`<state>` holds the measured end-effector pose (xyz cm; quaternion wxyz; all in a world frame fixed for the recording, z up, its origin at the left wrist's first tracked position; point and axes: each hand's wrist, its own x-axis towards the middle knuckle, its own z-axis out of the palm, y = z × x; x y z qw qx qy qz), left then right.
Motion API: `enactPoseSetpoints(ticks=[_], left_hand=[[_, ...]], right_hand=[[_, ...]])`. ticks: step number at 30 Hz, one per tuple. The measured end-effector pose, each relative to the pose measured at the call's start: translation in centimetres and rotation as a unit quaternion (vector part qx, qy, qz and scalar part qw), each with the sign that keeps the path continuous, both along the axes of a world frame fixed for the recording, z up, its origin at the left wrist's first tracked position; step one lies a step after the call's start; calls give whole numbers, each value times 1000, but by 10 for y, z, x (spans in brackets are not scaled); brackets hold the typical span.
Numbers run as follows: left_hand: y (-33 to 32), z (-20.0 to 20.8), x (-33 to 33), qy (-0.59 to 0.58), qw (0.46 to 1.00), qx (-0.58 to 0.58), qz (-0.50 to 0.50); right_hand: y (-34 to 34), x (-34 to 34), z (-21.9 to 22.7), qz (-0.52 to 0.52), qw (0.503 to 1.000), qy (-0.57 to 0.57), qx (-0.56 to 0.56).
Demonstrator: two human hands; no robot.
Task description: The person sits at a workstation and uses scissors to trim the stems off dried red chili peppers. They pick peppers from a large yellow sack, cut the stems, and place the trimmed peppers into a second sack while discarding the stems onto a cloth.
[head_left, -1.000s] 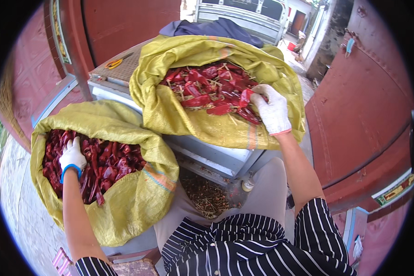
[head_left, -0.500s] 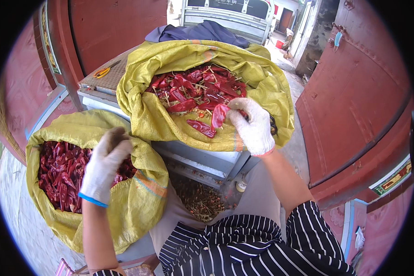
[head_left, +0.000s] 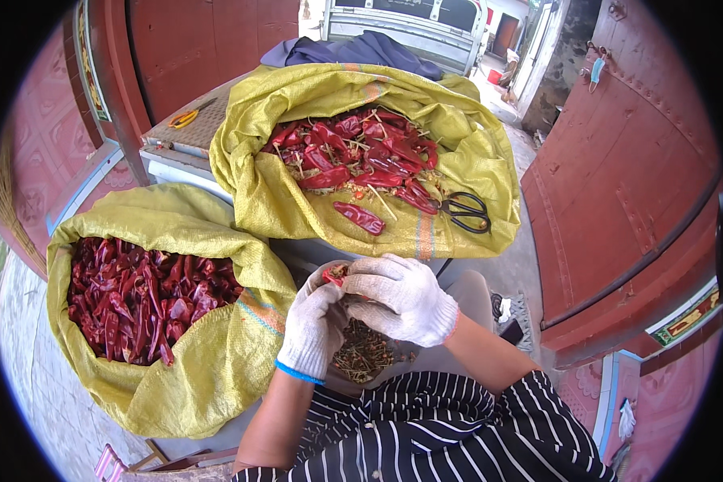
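Both my hands wear white knit gloves and meet above my lap. My left hand [head_left: 312,325] is closed on a dried red chili pepper [head_left: 335,274], mostly hidden by the gloves. Across the same pepper, my right hand [head_left: 406,299] has its fingers curled. Ahead, an open yellow woven sack [head_left: 277,201] holds a heap of red peppers [head_left: 329,145] with pale stems. A single pepper [head_left: 359,218] lies near its front edge. To the right of it rest black-handled scissors [head_left: 466,214]. At the left, another yellow sack [head_left: 209,361] is full of stemless-looking peppers [head_left: 136,301].
Below my hands lies a pile of stem scraps [head_left: 365,353]. A tool with orange handles [head_left: 185,119] sits on a brown surface at the far left. Dark blue cloth [head_left: 353,50] is behind the far sack. Red metal doors [head_left: 627,177] stand on both sides.
My right hand has brought a pepper down from the far sack to my lap. My left hand has moved right, away from the left sack, to meet it. The black-handled scissors are now uncovered.
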<state>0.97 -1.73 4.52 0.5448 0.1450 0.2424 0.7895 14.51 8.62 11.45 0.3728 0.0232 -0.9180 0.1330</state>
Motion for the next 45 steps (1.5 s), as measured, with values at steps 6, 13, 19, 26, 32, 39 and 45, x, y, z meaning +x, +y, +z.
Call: enactPoseSetpoints(ticks=[6, 13, 19, 26, 32, 39, 45], left_hand=[[6, -38, -6, -95, 989, 22, -110], [-4, -19, 2, 36, 991, -15, -132], [-6, -34, -1, 125, 986, -12, -105], [-9, -31, 1, 176, 978, -55, -95], [-8, -46, -2, 103, 990, -46, -89], [-7, -33, 10, 482, 869, -94, 52], [2, -40, 14, 630, 761, -46, 144]], right_hand=[[9, 5, 17, -45, 974, -109, -191], [29, -3, 3, 86, 985, -150, -20], [24, -2, -2, 61, 982, -177, -32], [20, 3, -3, 37, 976, -166, -137], [8, 1, -21, -18, 976, -119, -184], [-9, -1, -36, -38, 675, -52, -735], [-10, -10, -63, -91, 718, 24, -690]])
